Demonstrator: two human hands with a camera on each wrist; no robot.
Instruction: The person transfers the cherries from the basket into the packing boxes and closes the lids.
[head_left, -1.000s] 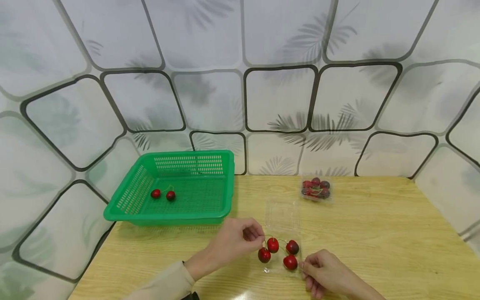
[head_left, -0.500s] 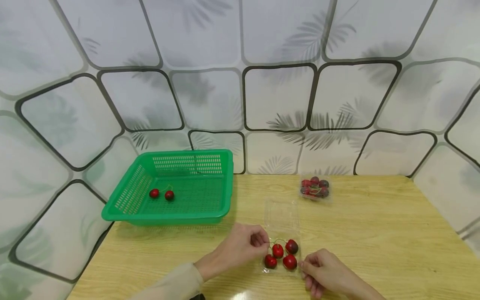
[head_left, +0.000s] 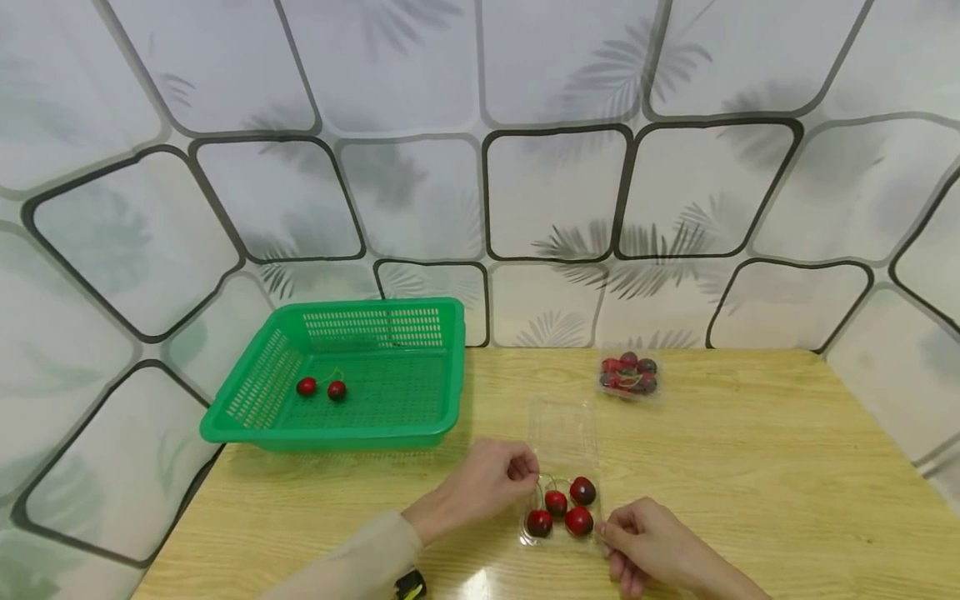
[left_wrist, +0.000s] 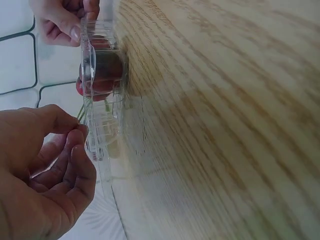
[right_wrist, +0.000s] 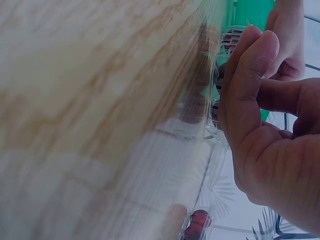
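Note:
My left hand (head_left: 491, 479) is at the left side of a clear plastic clamshell box (head_left: 558, 543), its lid lying folded back on the table. In the left wrist view, the thumb and forefinger of that hand pinch green cherry stems (left_wrist: 82, 112) just above the box rim. Several dark red cherries (head_left: 579, 521) sit in the box's base, including the cherry (head_left: 539, 523) nearest my left hand. On the opposite side, my right hand (head_left: 648, 542) grips the box's right edge between thumb and fingers. Its fingers hide part of the box in the right wrist view.
A green plastic basket (head_left: 420, 432) stands at the left back, with two stemmed cherries (head_left: 337, 390) inside. Toward the table's back edge is another clear box of cherries (head_left: 628, 375). The wooden table (head_left: 750, 467) meets a patterned cloth backdrop (head_left: 555, 200) behind.
My left hand has moved slightly right, lowering its cherries from the box's left edge into the base. The right hand has stayed at the box's right edge.

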